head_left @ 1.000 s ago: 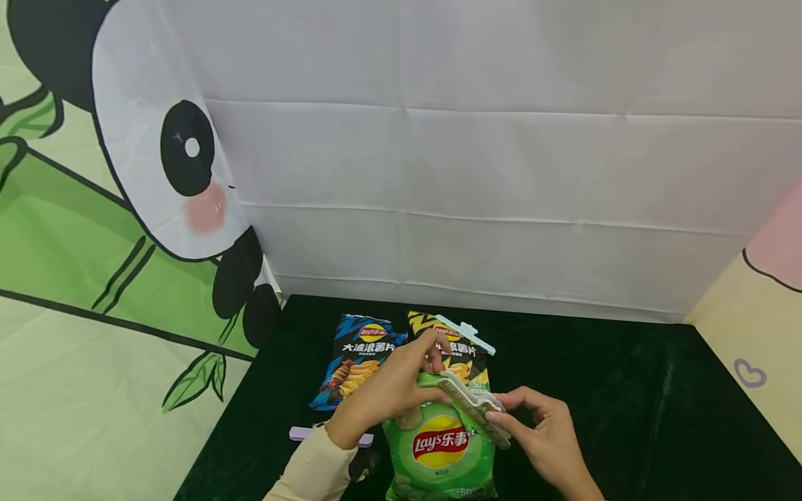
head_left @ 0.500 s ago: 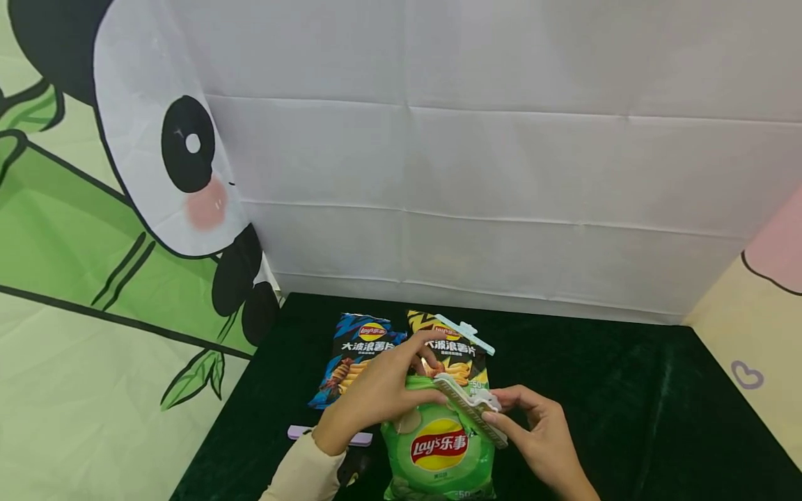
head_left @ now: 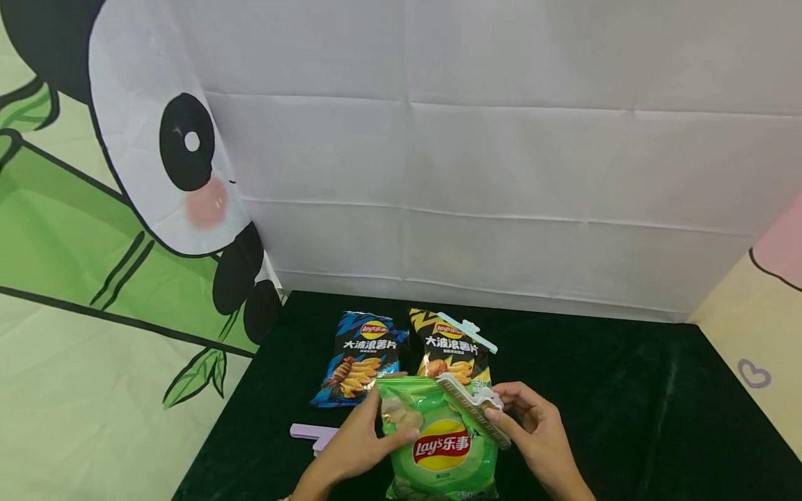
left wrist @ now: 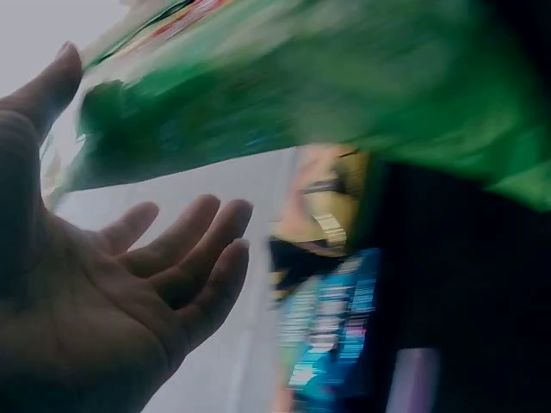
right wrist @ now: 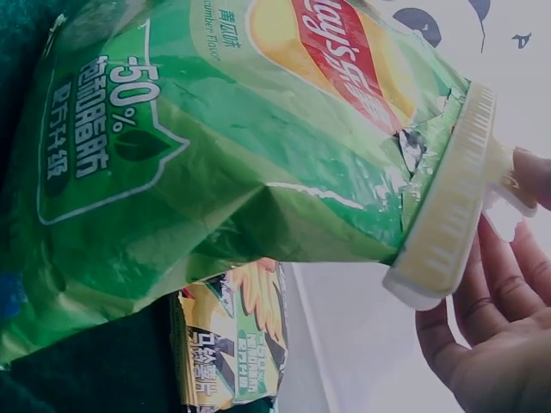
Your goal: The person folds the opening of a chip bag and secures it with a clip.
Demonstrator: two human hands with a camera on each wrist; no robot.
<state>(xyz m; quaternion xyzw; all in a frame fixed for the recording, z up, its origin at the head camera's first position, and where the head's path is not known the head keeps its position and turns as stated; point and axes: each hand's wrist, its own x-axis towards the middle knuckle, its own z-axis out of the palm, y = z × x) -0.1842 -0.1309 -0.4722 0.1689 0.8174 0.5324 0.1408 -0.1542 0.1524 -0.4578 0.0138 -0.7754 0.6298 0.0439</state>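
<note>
Fingers of my right hand (head_left: 541,428) pinch the white clip (head_left: 471,409). Head view: clip slants across the upper right corner of the green bag (head_left: 438,449), my landmark. Left hand (head_left: 360,438) at its left edge, thumb over its front. Behind it, the yellow-black bag (head_left: 454,358) wearing a pale blue clip (head_left: 468,330); behind and left, the blue bag (head_left: 363,358); left of it, the purple clip (head_left: 305,431).

Left wrist view, blurred: palm turned up, fingers loosely spread, clutching nothing; contact uncertain.

Right wrist view: clip bar across the green bag's top, thumb and fingers about the tab. Locked or not, cannot tell.

My reading: clipping is in hand, nearly done. Next move calls for checking the bite while the left steadies.
</note>
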